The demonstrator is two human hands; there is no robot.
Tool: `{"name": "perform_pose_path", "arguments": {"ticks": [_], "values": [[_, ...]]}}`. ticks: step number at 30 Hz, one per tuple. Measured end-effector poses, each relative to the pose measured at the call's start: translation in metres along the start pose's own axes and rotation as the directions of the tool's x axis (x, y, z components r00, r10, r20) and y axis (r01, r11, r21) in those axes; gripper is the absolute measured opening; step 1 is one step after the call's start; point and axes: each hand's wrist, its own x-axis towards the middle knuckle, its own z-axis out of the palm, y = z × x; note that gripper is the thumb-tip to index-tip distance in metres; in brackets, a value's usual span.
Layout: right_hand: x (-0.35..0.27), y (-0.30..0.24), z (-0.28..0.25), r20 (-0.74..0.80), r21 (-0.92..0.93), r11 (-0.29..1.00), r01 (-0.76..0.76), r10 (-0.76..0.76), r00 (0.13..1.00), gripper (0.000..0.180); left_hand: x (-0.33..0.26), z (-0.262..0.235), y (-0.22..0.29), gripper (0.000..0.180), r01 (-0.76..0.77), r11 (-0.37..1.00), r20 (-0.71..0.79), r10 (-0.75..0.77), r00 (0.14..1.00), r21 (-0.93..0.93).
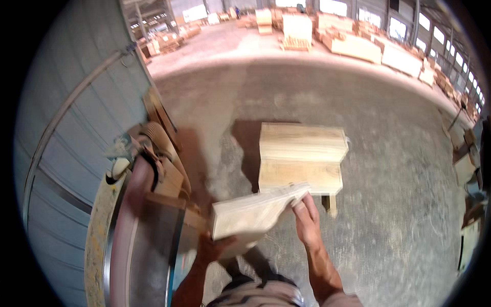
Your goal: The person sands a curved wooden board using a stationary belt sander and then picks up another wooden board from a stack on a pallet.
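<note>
A pale wooden board [250,212] with a curved lower edge is held in front of my body, tilted up to the right. My left hand [212,246] grips its left end low down, partly in shadow. At the narrower right end, my right hand [306,217] has its fingers closed on the board's edge. Just beyond the board, a stack of similar pale wooden pieces [303,153] rests on a low wooden support [331,205]. Close by on my left stands a belt sander [134,230] with a reddish-brown belt.
A grey-blue metal panel wall [76,102] rises on the left behind the sander. A ribbed hose [166,146] runs beside the machine. Stacks of timber [353,46] line the far side of the hall. More wooden pieces [464,169] stand at the right edge.
</note>
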Motion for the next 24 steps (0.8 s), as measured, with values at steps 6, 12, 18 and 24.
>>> {"name": "perform_pose_path", "arguments": {"ticks": [6, 12, 18, 24], "values": [[-0.017, 0.015, -0.007, 0.008, -0.022, 0.991, -0.131, 0.131, 0.991, 0.049, -0.016, 0.023, -0.006, 0.033, 0.352, 0.786, 0.069, -0.370, 0.926, -0.509], [-0.033, 0.018, -0.022, -0.029, -0.077, 0.984, -0.159, 0.158, 0.987, 0.046, -0.029, 0.044, -0.021, 0.042, 0.364, 0.767, 0.102, -0.368, 0.924, -0.528], [-0.048, 0.016, -0.038, -0.202, -0.064, 0.973, -0.221, 0.205, 0.958, 0.053, -0.029, 0.064, -0.022, 0.030, 0.367, 0.824, 0.169, -0.325, 0.930, -0.432], [-0.054, 0.021, -0.054, -0.368, -0.065, 0.946, -0.317, 0.273, 0.889, 0.035, -0.028, 0.078, -0.032, 0.027, 0.338, 0.862, 0.232, -0.266, 0.936, -0.378]]}}
